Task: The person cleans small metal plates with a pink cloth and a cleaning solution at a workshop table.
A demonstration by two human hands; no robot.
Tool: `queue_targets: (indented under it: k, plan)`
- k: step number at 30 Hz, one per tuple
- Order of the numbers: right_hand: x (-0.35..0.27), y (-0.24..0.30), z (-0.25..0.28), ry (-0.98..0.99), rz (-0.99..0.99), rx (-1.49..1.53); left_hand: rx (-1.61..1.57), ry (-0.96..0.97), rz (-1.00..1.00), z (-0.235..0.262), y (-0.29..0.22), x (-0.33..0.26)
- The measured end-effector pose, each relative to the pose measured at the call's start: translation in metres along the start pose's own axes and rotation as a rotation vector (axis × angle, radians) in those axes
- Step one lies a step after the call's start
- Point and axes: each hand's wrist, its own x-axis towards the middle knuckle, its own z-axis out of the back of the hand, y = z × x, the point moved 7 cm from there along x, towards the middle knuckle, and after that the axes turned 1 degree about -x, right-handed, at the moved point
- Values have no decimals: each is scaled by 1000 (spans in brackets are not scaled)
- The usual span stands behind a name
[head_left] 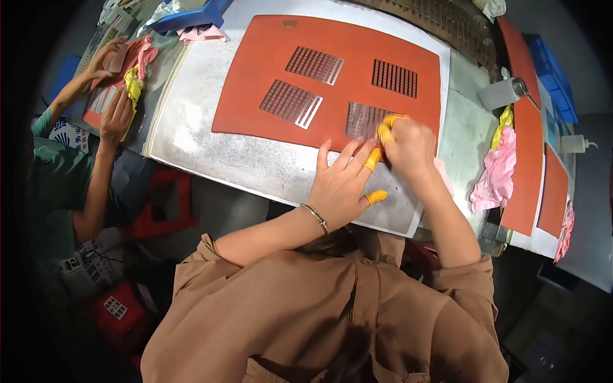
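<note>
From where I stand, the step in hand looks like close finger work on the near-right grid (363, 118), which lies flat on the red mat (357, 76) near its near edge. The right hand (412, 150) is bent over that grid's right side, fingers curled in tightly, yellow finger covers (386, 133) on the tips. Whether it pinches a tool, a scrap or only the grid, I cannot tell; the knuckles hide it. The left hand (345, 185) is spread and loose, palm down at the mat's near edge, fingertips close to the grid's near side, and seems to hold nothing. Whether those tips press on the grid is unclear.

Three other grids lie apart on the mat: a far-left grid (313, 64), a near-left grid (289, 102) and a far-right grid (394, 78). No hand is on them.

The next move, I'd judge, calls for a light right-hand touch, with the left fingers steadying the near side; the bars look thin, and a hard push could bend them or slide the piece.
</note>
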Motion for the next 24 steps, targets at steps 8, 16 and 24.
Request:
queue_targets:
  k: [8,16,24]
  plan:
    - [4,-2,-3,23,56,-17,3,-3,-3,2,1,1]
    - [5,-7,-7,80,92,14,29,27,-4,-1,-2,2]
    - [-8,-5,-11,189,128,41,62,41,1,-1,-4,1]
